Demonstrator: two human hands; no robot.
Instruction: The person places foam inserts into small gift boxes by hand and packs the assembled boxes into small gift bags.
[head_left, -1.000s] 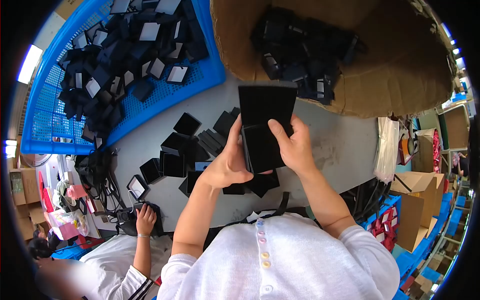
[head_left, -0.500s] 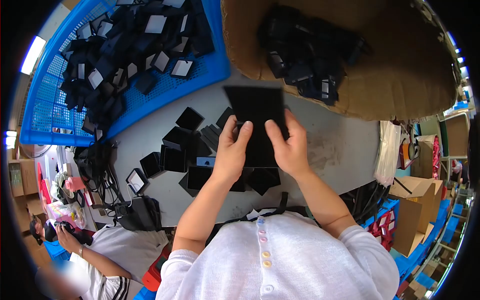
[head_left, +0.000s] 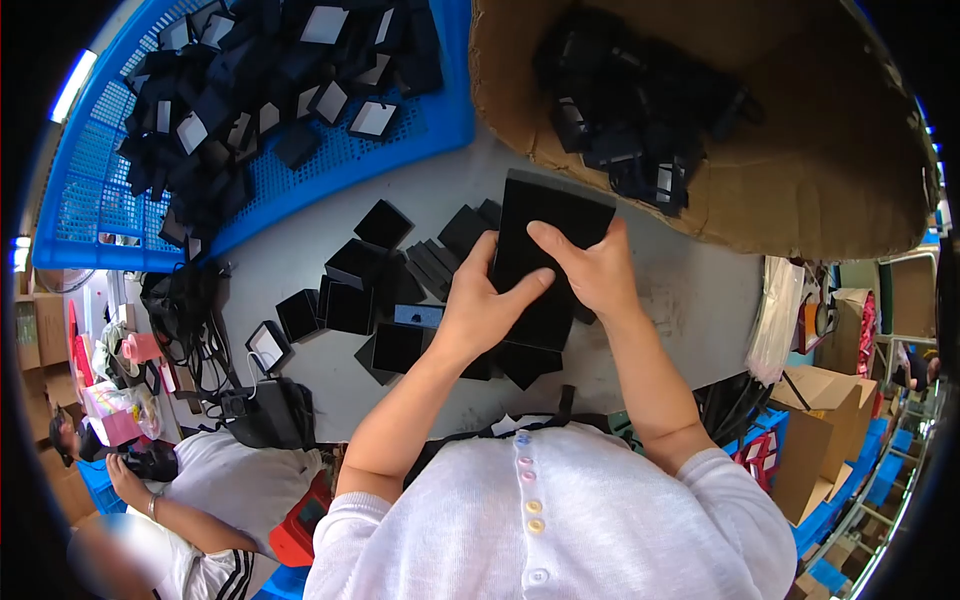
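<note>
Between both hands, over the grey table (head_left: 660, 345), is a flat black rectangular box (head_left: 555, 205), tilted with its far edge showing some thickness. My left hand (head_left: 485, 305) grips its left side, thumb lying across the top face. On the right side my right hand (head_left: 598, 275) holds it, thumb pressed on the face and fingers partly hidden behind. Small open black boxes (head_left: 350, 305) lie left of my left hand, along with a row of thin black pieces (head_left: 430, 265) and a blue-grey strip (head_left: 418, 316). More black boxes (head_left: 528, 364) sit under my wrists.
A blue plastic basket (head_left: 345, 165) full of small black boxes with pale insides stands at the far left. Far right is a large open cardboard box (head_left: 830, 205) with dark items inside. At lower left a co-worker (head_left: 225, 480) sits near a black bag (head_left: 270, 415).
The black box has turned in my hands and shifted slightly right. My right thumb has moved higher on its face, and my left thumb now points across it.
</note>
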